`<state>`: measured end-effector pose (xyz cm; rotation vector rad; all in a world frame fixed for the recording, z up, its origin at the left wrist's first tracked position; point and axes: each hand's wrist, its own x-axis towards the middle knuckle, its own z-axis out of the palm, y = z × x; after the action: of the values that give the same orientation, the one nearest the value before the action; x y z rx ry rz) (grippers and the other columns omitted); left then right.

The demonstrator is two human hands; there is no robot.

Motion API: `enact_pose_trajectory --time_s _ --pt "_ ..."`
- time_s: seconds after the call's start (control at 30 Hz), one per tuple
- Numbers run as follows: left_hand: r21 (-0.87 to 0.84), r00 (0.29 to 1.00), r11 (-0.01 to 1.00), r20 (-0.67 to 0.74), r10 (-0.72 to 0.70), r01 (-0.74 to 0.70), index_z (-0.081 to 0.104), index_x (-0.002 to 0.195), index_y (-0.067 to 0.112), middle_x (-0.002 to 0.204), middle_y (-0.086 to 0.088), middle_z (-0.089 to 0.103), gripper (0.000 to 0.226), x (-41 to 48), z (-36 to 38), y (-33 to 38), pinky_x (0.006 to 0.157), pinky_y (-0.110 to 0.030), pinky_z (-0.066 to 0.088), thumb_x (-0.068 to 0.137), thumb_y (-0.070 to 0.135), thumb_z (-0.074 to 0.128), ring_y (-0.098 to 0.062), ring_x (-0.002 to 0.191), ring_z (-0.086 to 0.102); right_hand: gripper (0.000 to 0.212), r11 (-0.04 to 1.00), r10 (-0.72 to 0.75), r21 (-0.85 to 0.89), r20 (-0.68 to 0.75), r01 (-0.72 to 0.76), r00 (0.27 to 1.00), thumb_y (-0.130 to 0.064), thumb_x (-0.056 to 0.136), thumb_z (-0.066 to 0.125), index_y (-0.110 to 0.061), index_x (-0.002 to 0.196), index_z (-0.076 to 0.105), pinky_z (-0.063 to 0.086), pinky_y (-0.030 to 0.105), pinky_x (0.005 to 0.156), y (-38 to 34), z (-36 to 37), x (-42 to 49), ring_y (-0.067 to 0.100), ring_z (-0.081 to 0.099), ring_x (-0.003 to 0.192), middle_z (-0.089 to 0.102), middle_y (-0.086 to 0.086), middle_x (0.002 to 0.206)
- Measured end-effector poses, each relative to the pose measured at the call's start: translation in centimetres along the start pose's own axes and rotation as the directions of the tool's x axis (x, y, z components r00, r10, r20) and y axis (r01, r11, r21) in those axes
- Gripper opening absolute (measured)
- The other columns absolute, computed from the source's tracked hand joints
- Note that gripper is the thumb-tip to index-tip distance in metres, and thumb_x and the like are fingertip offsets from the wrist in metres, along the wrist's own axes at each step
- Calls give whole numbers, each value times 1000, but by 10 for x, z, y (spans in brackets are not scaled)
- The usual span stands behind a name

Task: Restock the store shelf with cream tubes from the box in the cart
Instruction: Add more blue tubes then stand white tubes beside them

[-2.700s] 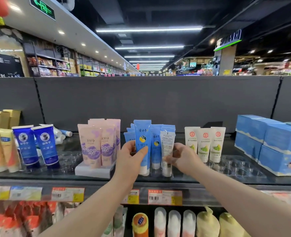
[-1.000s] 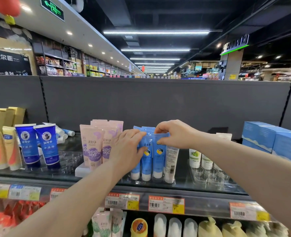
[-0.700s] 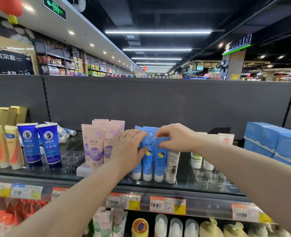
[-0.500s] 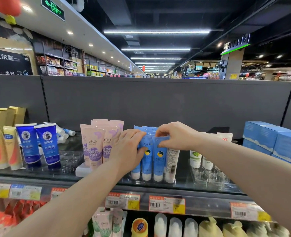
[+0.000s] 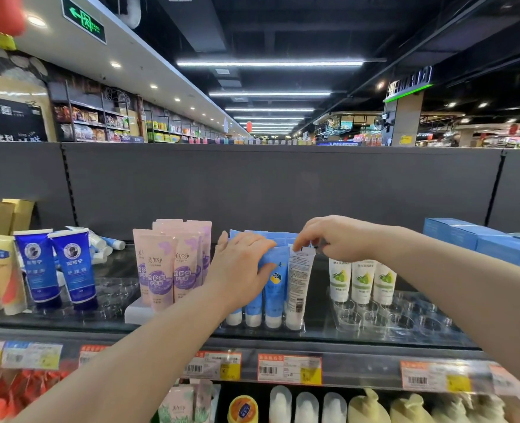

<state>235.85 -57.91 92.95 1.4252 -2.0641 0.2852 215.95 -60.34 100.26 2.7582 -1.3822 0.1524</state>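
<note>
1. The blue tubes (image 5: 272, 285) stand cap-down in a tight cluster at the front middle of the shelf (image 5: 359, 338), between the two hands.
2. The left hand (image 5: 240, 270) lies flat against the cluster's left front. Its fingers (image 5: 252, 242) are close together and nearly straight, reaching over the tube tops, and the thumb rests on the face of one tube.
3. The end tube (image 5: 298, 282), the rightmost of the cluster, touches its blue neighbour. The right hand (image 5: 335, 239) comes from above with its fingers (image 5: 301, 241) curled down, pinching the flat top seam of this tube.
4. The left hand hides the upper parts of the left tubes, and only their white caps show below the wrist. The right thumb is hidden behind the fingers. How many tubes stand in the back rows cannot be told.
5. The tubes are light blue with a yellow-and-dark round emblem and white caps. The end tube shows a white back with small print and a barcode.
6. Pink tubes (image 5: 167, 264) stand just left of the cluster, with navy tubes (image 5: 57, 267) farther left.
7. To the right, white tubes (image 5: 361, 279) with green labels stand in a clear tray (image 5: 405, 322). Blue boxes (image 5: 481, 242) sit beyond them.
8. Price tags (image 5: 289, 367) line the shelf edge.
</note>
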Motion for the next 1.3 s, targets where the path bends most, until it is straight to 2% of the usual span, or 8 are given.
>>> enact_pose_trajectory --time_s 0.13,0.33,0.47,0.57,0.73,0.93,1.2,1.3 --pt "-20 1000 1000 -6 -25 24 47 133 27 139 13 45 39 -1 1 -1 116 -38 3 94 31 49 -7 134 32 30 999 -12 -47 -26 11 1000 -9 91 52 -28 109 65 48 34 93 3 5 1 10 54 100 52 -13 108" --pt "-33 1000 999 -19 8 -9 48 132 25 136 11 47 39 -2 2 0 115 -34 8 94 28 52 -9 132 35 12 998 -54 -33 -28 53 998 -24 89 61 -27 97 70 41 27 97 2 -2 5 3 47 107 49 -17 114" --pt "-37 1000 999 -23 6 -7 49 132 25 136 11 48 39 -2 3 -1 115 -37 10 93 29 52 -9 131 36 13 999 -11 50 -38 13 999 -29 89 62 -23 98 68 43 23 80 -1 0 8 2 50 84 53 -18 89" --pt "-33 1000 999 -22 -1 0 47 133 26 137 12 46 40 -3 3 -2 116 -36 7 93 28 52 -8 132 34 7 996 5 91 -77 2 997 -30 89 61 -24 90 64 48 27 78 -3 5 11 10 55 83 56 -15 83" --pt "-27 1000 1000 -13 -12 11 42 138 25 139 10 44 46 -3 2 0 117 -37 4 93 26 53 -9 133 33 11 997 56 66 -104 -50 993 -29 92 56 -22 95 63 48 29 80 -4 12 11 13 54 88 55 -10 88" --pt "3 1000 1000 -11 -19 20 39 140 25 144 11 37 51 -3 4 0 117 -36 2 92 30 55 -9 137 27 23 994 96 55 -106 -91 990 -29 89 60 -19 109 64 49 31 85 -4 12 8 11 53 90 58 -7 98" --pt "17 1000 1000 -2 -21 21 39 139 24 142 10 40 50 -5 2 0 117 -36 2 92 31 54 -10 135 29 21 993 114 36 -98 -110 989 -27 91 58 -19 109 63 48 31 83 -6 17 9 14 53 92 56 -7 99" --pt "26 1000 999 6 -20 20 38 140 25 142 10 40 50 -6 1 1 117 -36 2 93 31 53 -9 136 28 23 993 119 31 -102 -117 988 -28 90 58 -20 112 62 49 33 86 -7 16 8 14 54 97 60 -5 107"
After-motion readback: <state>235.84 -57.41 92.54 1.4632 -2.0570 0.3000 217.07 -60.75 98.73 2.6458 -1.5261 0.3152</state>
